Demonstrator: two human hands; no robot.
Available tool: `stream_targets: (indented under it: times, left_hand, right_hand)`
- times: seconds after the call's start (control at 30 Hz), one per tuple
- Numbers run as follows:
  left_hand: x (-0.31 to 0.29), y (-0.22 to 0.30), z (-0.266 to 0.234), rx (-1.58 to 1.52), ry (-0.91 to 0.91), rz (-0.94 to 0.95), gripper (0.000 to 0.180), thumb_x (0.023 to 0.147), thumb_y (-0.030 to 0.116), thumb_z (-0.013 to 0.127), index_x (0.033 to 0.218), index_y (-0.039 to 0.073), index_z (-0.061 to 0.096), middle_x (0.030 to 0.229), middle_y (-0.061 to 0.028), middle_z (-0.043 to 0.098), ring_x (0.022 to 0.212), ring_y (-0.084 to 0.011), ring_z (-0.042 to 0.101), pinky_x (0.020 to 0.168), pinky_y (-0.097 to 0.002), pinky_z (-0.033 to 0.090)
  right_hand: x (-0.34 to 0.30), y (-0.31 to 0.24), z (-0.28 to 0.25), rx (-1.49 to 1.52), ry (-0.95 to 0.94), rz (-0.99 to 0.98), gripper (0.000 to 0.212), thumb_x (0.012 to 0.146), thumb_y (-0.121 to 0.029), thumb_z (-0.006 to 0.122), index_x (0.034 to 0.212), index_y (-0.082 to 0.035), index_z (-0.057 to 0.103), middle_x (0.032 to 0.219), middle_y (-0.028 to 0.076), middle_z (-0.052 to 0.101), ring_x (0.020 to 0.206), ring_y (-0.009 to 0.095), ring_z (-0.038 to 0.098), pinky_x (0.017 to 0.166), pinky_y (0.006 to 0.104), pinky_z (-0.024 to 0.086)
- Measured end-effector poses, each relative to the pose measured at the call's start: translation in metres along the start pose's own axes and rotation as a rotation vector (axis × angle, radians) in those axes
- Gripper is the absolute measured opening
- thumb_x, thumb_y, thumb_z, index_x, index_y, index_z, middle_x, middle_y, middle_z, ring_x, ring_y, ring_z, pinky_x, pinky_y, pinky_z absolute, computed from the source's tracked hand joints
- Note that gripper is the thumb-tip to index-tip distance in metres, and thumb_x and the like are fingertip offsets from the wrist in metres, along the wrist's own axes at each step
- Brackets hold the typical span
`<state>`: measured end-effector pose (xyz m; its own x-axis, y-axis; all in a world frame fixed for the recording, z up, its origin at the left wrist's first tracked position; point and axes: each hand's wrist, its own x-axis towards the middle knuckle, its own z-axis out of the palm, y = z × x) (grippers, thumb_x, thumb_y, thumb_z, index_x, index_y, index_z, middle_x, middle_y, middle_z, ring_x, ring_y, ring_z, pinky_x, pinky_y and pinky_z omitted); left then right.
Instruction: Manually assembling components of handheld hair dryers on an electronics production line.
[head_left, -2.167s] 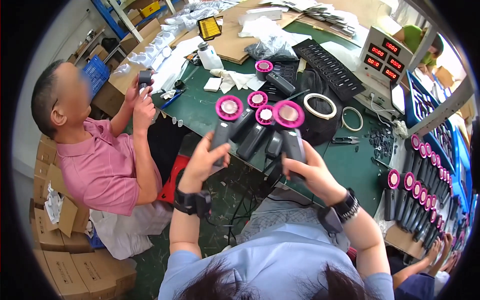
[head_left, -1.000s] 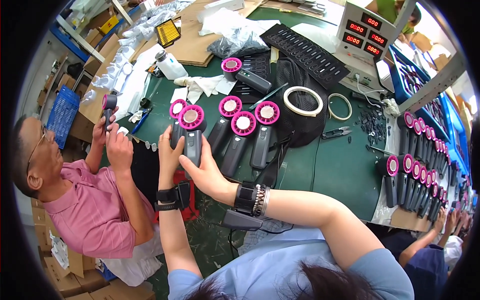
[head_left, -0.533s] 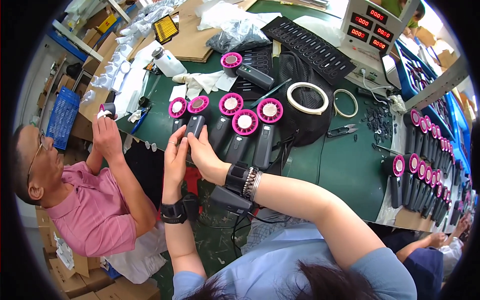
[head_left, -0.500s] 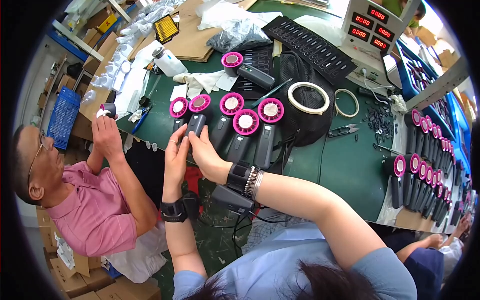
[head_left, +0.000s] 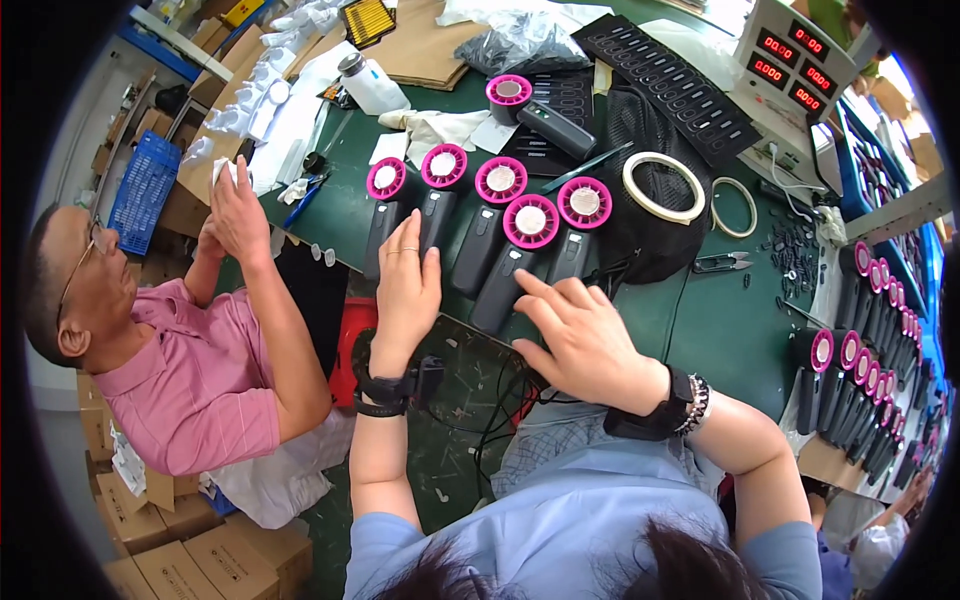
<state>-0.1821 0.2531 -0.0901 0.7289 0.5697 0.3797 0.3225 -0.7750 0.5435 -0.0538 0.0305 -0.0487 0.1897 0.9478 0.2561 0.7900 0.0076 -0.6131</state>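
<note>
A cluster of dark grey handheld devices with pink, vented round heads, like small fans, lies near the green table's front edge. My left hand [head_left: 408,290] is open with fingers stretched out, beside the handle of the second device [head_left: 434,218] from the left. Farther left lies another such device [head_left: 378,240]. My right hand [head_left: 585,340] is open, fingers spread and slightly bent. Its index fingertip is at the handle of the nearest device [head_left: 502,288]; whether it touches, I cannot tell. One more device [head_left: 555,128] lies behind the cluster, on a black slotted sheet.
Rolls of pale tape [head_left: 663,188], snips [head_left: 722,262] and small black parts [head_left: 795,255] lie to the right. More pink-headed devices [head_left: 822,350] stand in rows far right. A co-worker in a pink shirt [head_left: 200,370] sits at left. A meter box [head_left: 790,70] stands at the back.
Both hands have let go of the device they held together; it now lies in the cluster with its silver centre showing. My right hand has moved right, away from my left.
</note>
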Motion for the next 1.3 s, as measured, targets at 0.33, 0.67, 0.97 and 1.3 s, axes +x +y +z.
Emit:
stream_targets:
  times: [0.33,0.67,0.97,1.3]
  left_hand:
    - [-0.009,0.033,0.005,0.294,0.003,0.241,0.040,0.094,0.019,0.059,0.134,0.012,0.061,0.141,-0.0161,0.047,0.131,-0.0335,0.043,0.109,-0.0487,0.031]
    - [-0.009,0.040,0.013,0.443,-0.023,0.247,0.036,0.096,0.023,0.058,0.131,0.016,0.064,0.140,-0.0160,0.049,0.131,-0.0332,0.043,0.111,-0.0521,0.026]
    - [-0.006,0.053,0.002,0.100,0.094,0.209,0.031,0.094,0.018,0.059,0.123,0.011,0.068,0.134,-0.0123,0.055,0.126,-0.0316,0.048,0.111,-0.0512,0.029]
    - [-0.037,0.062,-0.002,0.090,0.086,0.164,0.027,0.090,0.015,0.063,0.115,0.009,0.070,0.125,-0.0101,0.060,0.122,-0.0309,0.052,0.109,-0.0513,0.032]
  right_hand:
    - [0.011,0.009,0.013,-0.248,0.007,-0.111,0.045,0.082,-0.036,0.073,0.110,-0.005,0.057,0.143,0.011,0.052,0.103,0.026,0.053,0.086,0.0374,0.045]
    - [-0.003,0.012,-0.005,-0.145,0.080,-0.073,0.039,0.082,-0.033,0.073,0.104,-0.004,0.058,0.140,0.013,0.055,0.103,0.027,0.054,0.088,0.0392,0.045]
    - [-0.017,0.030,-0.014,-0.235,0.150,0.010,0.034,0.082,-0.028,0.075,0.100,-0.005,0.058,0.136,0.013,0.059,0.100,0.029,0.055,0.087,0.0400,0.046]
    - [-0.021,0.032,-0.026,-0.062,0.146,0.021,0.037,0.081,-0.024,0.075,0.107,-0.004,0.058,0.139,0.015,0.056,0.103,0.031,0.055,0.091,0.0408,0.045]
